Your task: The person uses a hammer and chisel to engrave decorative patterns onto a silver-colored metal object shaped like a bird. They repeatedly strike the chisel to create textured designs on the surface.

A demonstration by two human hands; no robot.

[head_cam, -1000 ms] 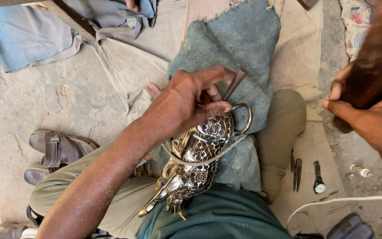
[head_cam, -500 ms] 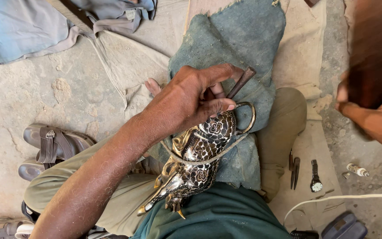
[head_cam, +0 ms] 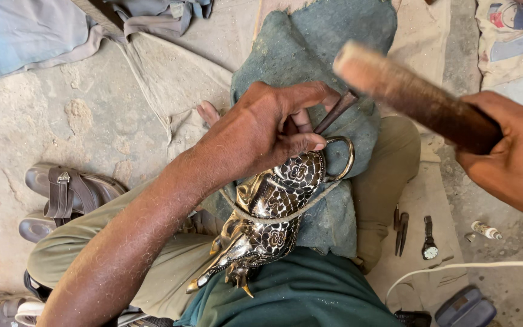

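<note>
1. Head view, far left: I see a pair of brown sandals (head_cam: 62, 197) on the stone floor (head_cam: 25, 127), and a pale blue cloth (head_cam: 25, 33) lies above them near the top edge.
2. My left hand (head_cam: 261, 130) is in the middle. Its fingers are clenched around a thin dark chisel (head_cam: 334, 112), which is tilted, with its lower end hidden behind the fingers.
3. Under this hand lies the ornate metal piece (head_cam: 267, 221), shiny, with flower patterns. It rests on a green-grey cushion (head_cam: 322, 42) over my lap, and a cord (head_cam: 286, 212) crosses it. A curved handle (head_cam: 343, 160) of the piece is just beside my thumb.
4. Right of the cushion, small dark tools (head_cam: 401, 230) and a wristwatch (head_cam: 429, 239) lie on a beige cloth (head_cam: 422, 200).
5. My right hand (head_cam: 513, 160) is at the right edge, closed firmly on a wooden hammer handle (head_cam: 419, 100), which is raised above the chisel and looks blurred.
6. A white cable (head_cam: 473, 267) runs along the lower right.
</note>
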